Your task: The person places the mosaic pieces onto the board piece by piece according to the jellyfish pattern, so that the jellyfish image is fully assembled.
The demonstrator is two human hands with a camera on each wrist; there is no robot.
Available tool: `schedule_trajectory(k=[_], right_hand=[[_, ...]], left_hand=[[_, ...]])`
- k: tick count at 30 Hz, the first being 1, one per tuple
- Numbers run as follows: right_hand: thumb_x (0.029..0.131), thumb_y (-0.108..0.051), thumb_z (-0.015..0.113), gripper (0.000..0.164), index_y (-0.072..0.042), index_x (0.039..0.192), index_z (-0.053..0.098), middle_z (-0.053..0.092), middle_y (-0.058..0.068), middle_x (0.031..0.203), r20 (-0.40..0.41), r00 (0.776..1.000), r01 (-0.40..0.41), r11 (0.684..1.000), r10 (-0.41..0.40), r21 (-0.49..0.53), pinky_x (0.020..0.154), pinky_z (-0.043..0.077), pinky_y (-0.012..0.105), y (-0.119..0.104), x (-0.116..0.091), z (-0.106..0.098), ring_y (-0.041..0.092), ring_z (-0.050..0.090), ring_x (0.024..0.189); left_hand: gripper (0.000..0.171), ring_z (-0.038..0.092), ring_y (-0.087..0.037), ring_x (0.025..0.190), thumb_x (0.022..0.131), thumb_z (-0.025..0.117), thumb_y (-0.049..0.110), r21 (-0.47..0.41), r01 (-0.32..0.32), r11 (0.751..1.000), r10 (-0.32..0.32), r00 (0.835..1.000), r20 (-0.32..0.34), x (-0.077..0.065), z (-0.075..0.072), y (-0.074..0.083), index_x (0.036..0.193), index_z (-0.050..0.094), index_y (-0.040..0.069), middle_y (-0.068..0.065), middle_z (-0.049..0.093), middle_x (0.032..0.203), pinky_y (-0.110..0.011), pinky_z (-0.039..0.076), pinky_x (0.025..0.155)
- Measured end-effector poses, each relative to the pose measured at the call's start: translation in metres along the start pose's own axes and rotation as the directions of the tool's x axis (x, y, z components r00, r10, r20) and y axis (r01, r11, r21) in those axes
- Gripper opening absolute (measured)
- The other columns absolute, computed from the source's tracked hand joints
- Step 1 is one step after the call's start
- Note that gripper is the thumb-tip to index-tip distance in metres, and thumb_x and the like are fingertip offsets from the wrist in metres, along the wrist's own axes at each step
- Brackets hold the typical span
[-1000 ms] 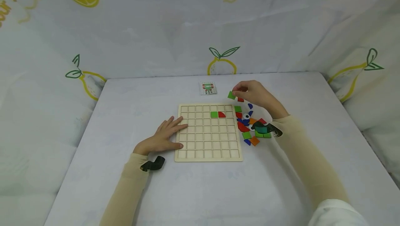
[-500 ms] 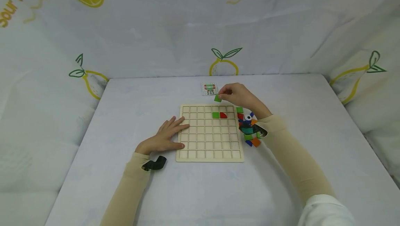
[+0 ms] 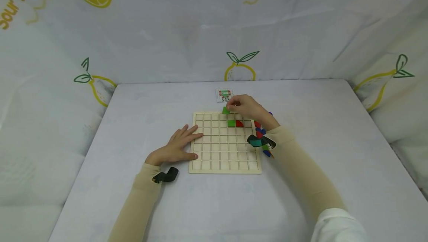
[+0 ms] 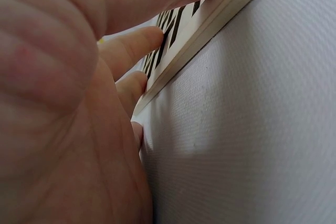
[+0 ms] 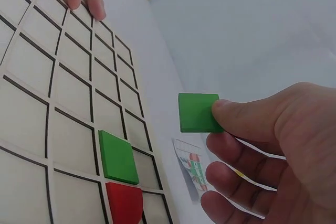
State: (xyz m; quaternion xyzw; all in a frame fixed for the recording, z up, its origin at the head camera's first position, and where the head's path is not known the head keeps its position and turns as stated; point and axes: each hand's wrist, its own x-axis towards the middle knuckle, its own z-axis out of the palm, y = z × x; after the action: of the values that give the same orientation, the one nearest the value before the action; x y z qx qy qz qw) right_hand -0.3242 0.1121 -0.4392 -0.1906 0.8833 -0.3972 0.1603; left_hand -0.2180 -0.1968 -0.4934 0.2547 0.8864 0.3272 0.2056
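Note:
A pale wooden grid board [image 3: 224, 149] lies on the table. Its left edge is under the spread fingers of my left hand [image 3: 174, 147], which rests there with straight fingers; the left wrist view shows the thumb and fingertips on the rim. My right hand [image 3: 244, 106] pinches a green square tile [image 5: 199, 113] between thumb and fingers, held up over the board's far edge. In the grid, a second green square [image 5: 118, 157] sits beside a red quarter-round tile [image 5: 125, 203].
A small pattern card [image 3: 224, 95] lies behind the board. Loose coloured tiles [image 3: 260, 132] are heaped at the board's right edge, partly hidden by the right forearm. A printed cloth hangs behind the table.
My right hand has moved left and slightly nearer with the green square, from beyond the loose tiles to the board's far edge. My left hand stays put.

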Motion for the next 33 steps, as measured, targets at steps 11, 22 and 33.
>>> schedule_trajectory(k=[11,22,33], right_hand=[[0.102,-0.025,0.061,0.019,-0.012,0.108,0.074,0.072,0.007,0.106,0.040,0.999,-0.027,0.998,0.029,-0.053,0.081,0.047,0.034,0.006,0.004,0.018,0.022,0.058,0.092],[0.101,-0.025,0.063,0.020,-0.012,0.106,0.076,0.076,0.005,0.106,0.086,0.996,-0.012,0.987,0.026,-0.160,0.085,0.049,0.034,0.005,0.009,0.027,0.019,0.060,0.092],[0.100,-0.022,0.063,0.016,-0.011,0.103,0.074,0.070,0.007,0.102,0.140,0.990,0.021,0.969,0.013,-0.245,0.080,0.047,0.033,-0.001,0.007,0.026,0.019,0.056,0.084]], left_hand=[[0.079,-0.010,-0.036,0.159,0.090,0.072,0.032,0.001,0.000,1.000,0.000,1.000,-0.002,-0.001,0.001,0.000,0.159,0.035,0.020,-0.007,0.007,0.173,-0.060,-0.008,0.126],[0.078,-0.009,-0.035,0.159,0.090,0.072,0.031,-0.001,0.021,1.000,-0.021,1.000,0.001,-0.001,0.000,0.002,0.158,0.036,0.020,-0.006,0.008,0.173,-0.058,-0.008,0.127],[0.080,-0.010,-0.034,0.159,0.090,0.072,0.030,0.006,0.015,1.000,-0.015,1.000,0.002,0.001,0.001,0.000,0.159,0.035,0.021,-0.005,0.006,0.173,-0.058,-0.008,0.127]])
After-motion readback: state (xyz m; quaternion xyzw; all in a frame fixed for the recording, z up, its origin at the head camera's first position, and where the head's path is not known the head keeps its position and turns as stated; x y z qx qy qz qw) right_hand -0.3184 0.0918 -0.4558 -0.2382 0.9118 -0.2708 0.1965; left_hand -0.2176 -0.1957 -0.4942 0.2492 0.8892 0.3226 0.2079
